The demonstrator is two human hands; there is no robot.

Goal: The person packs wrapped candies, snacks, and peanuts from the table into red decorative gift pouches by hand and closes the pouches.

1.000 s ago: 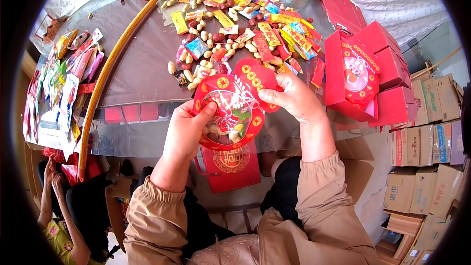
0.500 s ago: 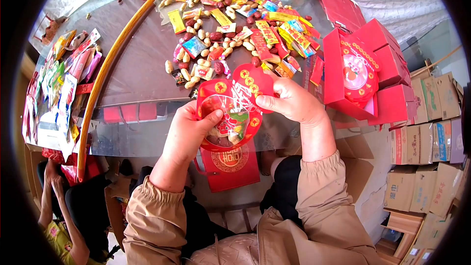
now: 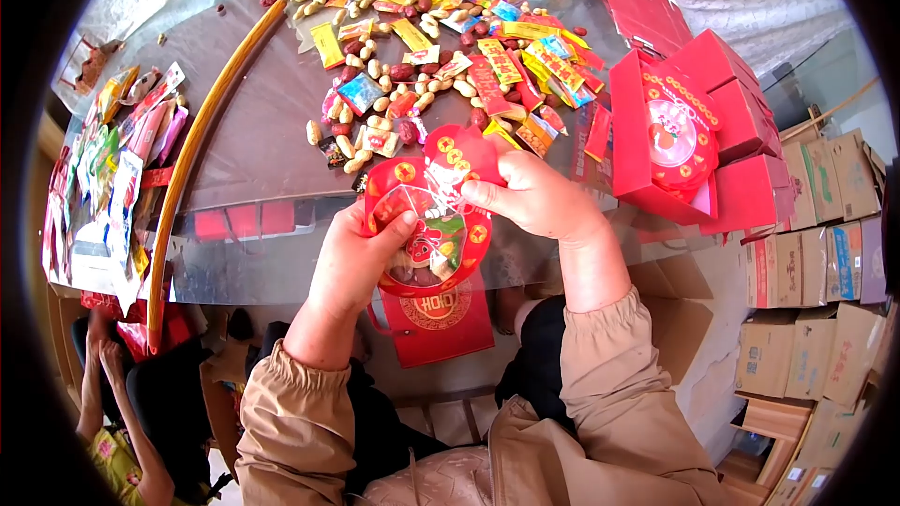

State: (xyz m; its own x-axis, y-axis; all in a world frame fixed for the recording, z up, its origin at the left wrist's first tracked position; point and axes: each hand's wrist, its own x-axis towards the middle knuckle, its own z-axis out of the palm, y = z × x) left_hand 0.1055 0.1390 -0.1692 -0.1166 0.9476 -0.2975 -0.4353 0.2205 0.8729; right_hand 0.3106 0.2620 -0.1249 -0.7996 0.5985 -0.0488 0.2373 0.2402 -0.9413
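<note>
Between my hands hangs a red gift bag (image 3: 441, 267) with gold coin prints and a clear window. Peanuts and other treats show through the window, low in the bag. My left hand (image 3: 361, 248) is closed on its left side, the thumb lying over the window. At the upper right, my right hand (image 3: 534, 192) pinches the bag's top part between thumb and fingers. Just beyond it on the glass table lie loose peanuts (image 3: 380, 141), red dates (image 3: 408, 133) and wrapped candies (image 3: 361, 94).
An open red box (image 3: 637, 173) holding similar bags stands at the right. A long yellow-brown rod (image 3: 211, 122) separates the pile from packaged snacks (image 3: 122, 159) at the left. Below the table edge is a red box (image 3: 441, 333). Another person's hands (image 3: 103, 347) rest at lower left; cartons (image 3: 806, 267) stack at right.
Both hands and the bag have shifted slightly left in view, and the surroundings have moved a little too. The grip on the bag looks the same.
</note>
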